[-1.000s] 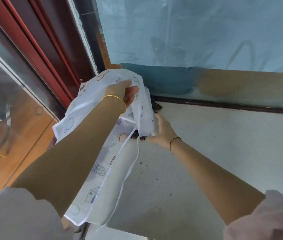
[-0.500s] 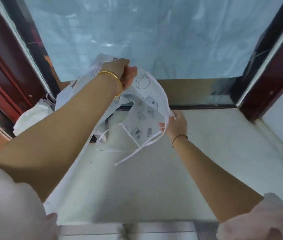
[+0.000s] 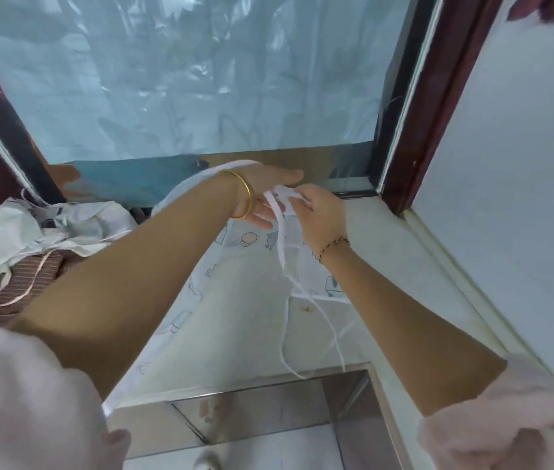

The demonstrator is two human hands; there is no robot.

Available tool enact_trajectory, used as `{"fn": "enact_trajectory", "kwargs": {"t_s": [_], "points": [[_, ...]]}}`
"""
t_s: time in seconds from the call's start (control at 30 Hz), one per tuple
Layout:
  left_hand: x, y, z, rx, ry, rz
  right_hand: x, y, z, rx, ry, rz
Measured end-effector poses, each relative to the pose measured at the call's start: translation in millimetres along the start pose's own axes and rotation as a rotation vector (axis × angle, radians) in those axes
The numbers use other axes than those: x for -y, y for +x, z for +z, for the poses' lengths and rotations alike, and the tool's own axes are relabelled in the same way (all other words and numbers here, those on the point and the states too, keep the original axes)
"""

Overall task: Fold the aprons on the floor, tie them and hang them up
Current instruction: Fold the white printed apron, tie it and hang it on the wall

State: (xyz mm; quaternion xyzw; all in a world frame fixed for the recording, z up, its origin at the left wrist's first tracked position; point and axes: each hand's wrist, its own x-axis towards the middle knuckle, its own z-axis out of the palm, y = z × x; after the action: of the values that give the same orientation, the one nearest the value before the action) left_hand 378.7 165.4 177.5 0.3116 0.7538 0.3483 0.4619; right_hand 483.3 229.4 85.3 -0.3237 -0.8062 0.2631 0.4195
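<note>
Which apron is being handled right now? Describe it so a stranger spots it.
Find the blue-filmed window. Below its sill, one apron hangs draped over the wrist of the left hand, its white straps pinched by the right hand. Unlike the crumpled pile at far left, it is lifted and spread.

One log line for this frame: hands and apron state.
left hand: open, fingers straight | right hand: pinches strap | apron: draped over left wrist, hanging

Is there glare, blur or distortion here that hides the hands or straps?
Head view: scattered glare patches sit on the plastic sheet; the left hand, right hand and straps are evenly lit, slightly soft; wide-angle bowing bends the window frame; the sleeves near the lens are blurred.
</note>
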Motion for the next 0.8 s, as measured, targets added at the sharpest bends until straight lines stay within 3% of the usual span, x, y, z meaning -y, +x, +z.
{"fn": "enact_trajectory", "kwargs": {"t_s": [0.1,0.17,0.23,0.27,0.37,0.5,0.57,0.63,0.73,0.8], "points": [[4.3,7.8,13.5,-0.134,-0.123,-0.042,-10.9,-9.6,-4.8,0.041,0.192,0.075],[10.7,15.3,2.4,-0.259,-0.319,-0.039,-24.1,-16.9,-11.1,-0.081,0.235,0.212],[18.3,16.0,-16.2,-0.388,-0.477,-0.036,-43.9,-24.3,-18.9,-0.193,0.122,0.384],[21.6,14.7,-24.8,-0.426,-0.563,-0.044,-54.9,-29.8,-21.9,-0.172,0.004,0.468],[27.1,4.1,-45.2,-0.501,-0.828,-0.035,-85.2,-51.0,-13.9,0.153,-0.165,0.641],[27.8,-10.0,-57.6,-0.535,-1.097,0.004,-82.8,-79.1,26.8,0.642,0.079,0.777],[28.2,-8.3,-65.1,-0.518,-1.218,0.044,-71.8,-86.6,53.3,0.791,0.168,0.828],[31.4,-2.5,-75.6,-0.511,-1.279,0.052,-64.3,-91.5,81.1,0.811,0.159,0.888],[38.0,7.8,-95.7,-0.506,-1.325,0.049,-67.3,-94.0,110.8,0.658,0.235,1.074],[40.2,10.9,-108.5,-0.508,-1.349,0.042,-72.7,-97.7,119.2,0.618,0.142,1.094]]}}
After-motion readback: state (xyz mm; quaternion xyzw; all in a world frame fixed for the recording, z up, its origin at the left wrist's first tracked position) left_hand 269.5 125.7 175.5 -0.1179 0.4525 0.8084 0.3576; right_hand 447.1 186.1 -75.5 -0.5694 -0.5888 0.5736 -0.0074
